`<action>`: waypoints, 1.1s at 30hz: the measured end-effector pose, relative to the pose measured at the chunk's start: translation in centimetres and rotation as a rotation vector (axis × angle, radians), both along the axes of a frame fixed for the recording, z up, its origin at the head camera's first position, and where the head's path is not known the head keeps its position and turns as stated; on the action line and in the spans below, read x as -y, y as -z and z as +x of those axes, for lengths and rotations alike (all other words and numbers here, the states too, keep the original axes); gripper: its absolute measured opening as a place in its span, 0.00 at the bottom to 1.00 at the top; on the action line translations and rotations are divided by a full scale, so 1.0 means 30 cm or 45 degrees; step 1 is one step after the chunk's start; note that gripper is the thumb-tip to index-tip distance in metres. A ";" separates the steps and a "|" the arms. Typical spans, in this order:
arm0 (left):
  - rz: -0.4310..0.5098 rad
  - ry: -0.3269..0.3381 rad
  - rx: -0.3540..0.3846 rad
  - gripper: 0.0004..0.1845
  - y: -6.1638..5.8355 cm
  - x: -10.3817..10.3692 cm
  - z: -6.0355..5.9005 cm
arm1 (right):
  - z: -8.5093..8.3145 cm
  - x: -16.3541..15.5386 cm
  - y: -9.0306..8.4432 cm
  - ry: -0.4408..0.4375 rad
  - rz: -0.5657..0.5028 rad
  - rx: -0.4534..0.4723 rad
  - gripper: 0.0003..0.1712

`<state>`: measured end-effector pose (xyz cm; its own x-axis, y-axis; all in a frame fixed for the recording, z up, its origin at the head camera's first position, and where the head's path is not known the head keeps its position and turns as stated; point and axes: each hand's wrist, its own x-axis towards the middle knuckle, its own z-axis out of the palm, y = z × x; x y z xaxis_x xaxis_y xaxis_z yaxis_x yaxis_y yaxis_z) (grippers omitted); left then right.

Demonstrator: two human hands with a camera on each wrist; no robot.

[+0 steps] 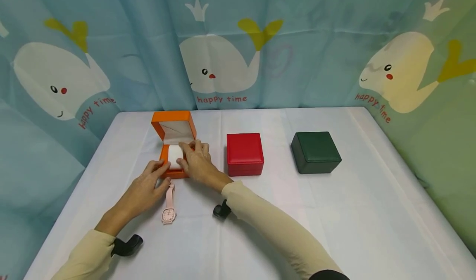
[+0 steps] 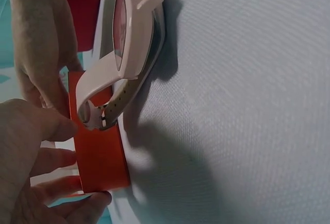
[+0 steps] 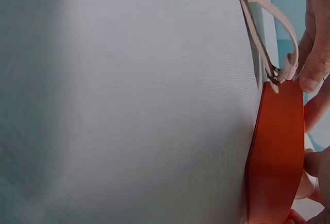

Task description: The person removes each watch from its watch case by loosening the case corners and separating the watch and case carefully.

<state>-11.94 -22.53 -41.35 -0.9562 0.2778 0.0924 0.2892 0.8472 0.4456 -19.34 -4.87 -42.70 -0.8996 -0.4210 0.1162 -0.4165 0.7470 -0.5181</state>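
Note:
An orange watch box [image 1: 174, 174] stands with its lid raised at the table's left, a white watch cushion [image 1: 174, 156] inside. My left hand [image 1: 146, 188] holds the box's left side, fingers at its rim and outer wall in the left wrist view. From the right, my right hand [image 1: 201, 164] reaches into the box and pinches the cushion between thumb and fingers; part of this grip is hidden. Just in front of the box lies a pink wristwatch [image 1: 169, 214], strap buckled in a loop, as the left wrist view shows closely [image 2: 126, 33]. Neither hand holds the watch.
A closed red box [image 1: 244, 154] stands right of the orange one, close to my right forearm. Farther right is a closed dark green box [image 1: 316, 153]. White cloth covers the table [image 1: 334, 222]. A blue-green whale-print curtain [image 1: 316, 65] hangs behind and at both sides.

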 end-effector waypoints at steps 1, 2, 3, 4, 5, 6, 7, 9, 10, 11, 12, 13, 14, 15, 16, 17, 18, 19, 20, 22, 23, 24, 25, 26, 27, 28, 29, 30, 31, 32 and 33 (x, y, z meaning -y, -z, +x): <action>-0.001 -0.002 0.000 0.29 0.000 0.001 0.001 | 0.000 0.000 0.000 -0.006 0.021 -0.003 0.31; 0.001 -0.004 0.001 0.29 -0.002 0.000 0.001 | -0.001 0.000 0.000 -0.007 0.038 -0.004 0.31; 0.002 -0.002 -0.002 0.28 -0.002 0.000 0.001 | -0.002 -0.001 0.000 -0.007 0.042 -0.003 0.32; 0.002 -0.002 0.001 0.28 -0.003 0.000 0.002 | -0.002 -0.001 -0.001 -0.006 0.046 -0.002 0.32; 0.003 -0.002 0.006 0.28 -0.004 -0.001 0.002 | -0.003 -0.001 -0.001 -0.005 0.045 0.000 0.32; 0.005 -0.001 0.011 0.28 -0.004 -0.001 0.002 | -0.005 -0.002 -0.002 -0.006 0.048 0.005 0.32; 0.007 -0.003 0.018 0.28 -0.005 -0.001 0.002 | -0.006 -0.003 -0.003 -0.005 0.054 0.010 0.32; 0.007 -0.003 0.035 0.29 -0.006 -0.001 0.001 | -0.009 -0.003 -0.002 0.003 0.067 0.023 0.33; 0.007 -0.001 0.044 0.29 -0.007 -0.001 0.001 | -0.010 -0.002 -0.003 0.006 0.081 0.027 0.34; 0.010 0.001 0.052 0.29 -0.007 0.000 0.000 | -0.012 -0.001 -0.003 0.006 0.098 0.030 0.35; 0.013 0.001 0.057 0.30 -0.008 0.001 0.000 | -0.012 0.000 -0.003 0.006 0.120 0.031 0.36; 0.016 0.002 0.060 0.30 -0.007 0.003 0.001 | -0.013 0.001 -0.003 0.005 0.141 0.029 0.38; 0.019 0.005 0.059 0.30 -0.007 0.005 0.001 | -0.012 0.002 -0.004 0.003 0.159 0.029 0.39; 0.023 0.008 0.056 0.30 -0.006 0.007 0.001 | -0.012 0.003 -0.004 0.002 0.176 0.030 0.41; 0.028 0.009 0.053 0.30 -0.005 0.009 0.003 | -0.012 0.005 -0.005 -0.002 0.191 0.030 0.41; 0.032 0.009 0.051 0.30 -0.005 0.011 0.003 | -0.012 0.006 -0.004 -0.003 0.202 0.028 0.41; 0.036 0.008 0.051 0.30 -0.004 0.012 0.005 | -0.012 0.008 -0.004 -0.002 0.210 0.026 0.40; 0.038 0.008 0.053 0.30 -0.005 0.012 0.005 | -0.012 0.008 -0.004 0.001 0.221 0.023 0.39; 0.038 0.008 0.059 0.31 -0.005 0.010 0.005 | -0.012 0.008 -0.004 0.006 0.232 0.021 0.38; 0.037 0.007 0.072 0.31 -0.007 0.007 0.005 | -0.011 0.009 -0.003 0.015 0.262 0.009 0.37; 0.035 0.005 0.078 0.32 -0.009 0.005 0.005 | -0.010 0.009 -0.002 0.018 0.272 0.007 0.38; 0.030 0.004 0.083 0.32 -0.010 0.004 0.005 | -0.009 0.009 -0.002 0.019 0.285 0.007 0.38; 0.023 0.004 0.087 0.32 -0.011 0.002 0.004 | -0.008 0.008 -0.001 0.019 0.296 0.007 0.39; 0.015 0.006 0.089 0.32 -0.013 0.002 0.004 | -0.006 0.008 -0.001 0.018 0.301 0.005 0.40; 0.005 0.011 0.087 0.32 -0.015 0.001 0.004 | -0.005 0.009 0.000 0.015 0.301 0.005 0.41; -0.008 0.015 0.083 0.32 -0.017 0.001 0.003 | -0.003 0.008 0.001 0.010 0.297 0.004 0.41; -0.019 0.021 0.077 0.31 -0.019 0.001 0.003 | -0.003 0.007 0.002 0.004 0.294 -0.002 0.42; -0.030 0.025 0.071 0.31 -0.022 0.000 0.001 | -0.002 0.006 0.003 -0.004 0.292 -0.008 0.43; -0.039 0.029 0.066 0.31 -0.025 0.000 0.000 | 0.001 0.003 0.003 -0.011 0.283 -0.017 0.43; -0.048 0.032 0.059 0.30 -0.028 0.000 -0.002 | 0.003 0.000 0.005 -0.024 0.279 -0.030 0.44; -0.056 0.033 0.052 0.30 -0.031 -0.001 -0.005 | 0.005 -0.004 0.007 -0.035 0.276 -0.035 0.44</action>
<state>-12.09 -22.49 -40.42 -0.9513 0.3055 0.0409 0.2938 0.8586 0.4201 -19.21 -4.74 -42.90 -0.8852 -0.4630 0.0447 -0.4500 0.8280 -0.3346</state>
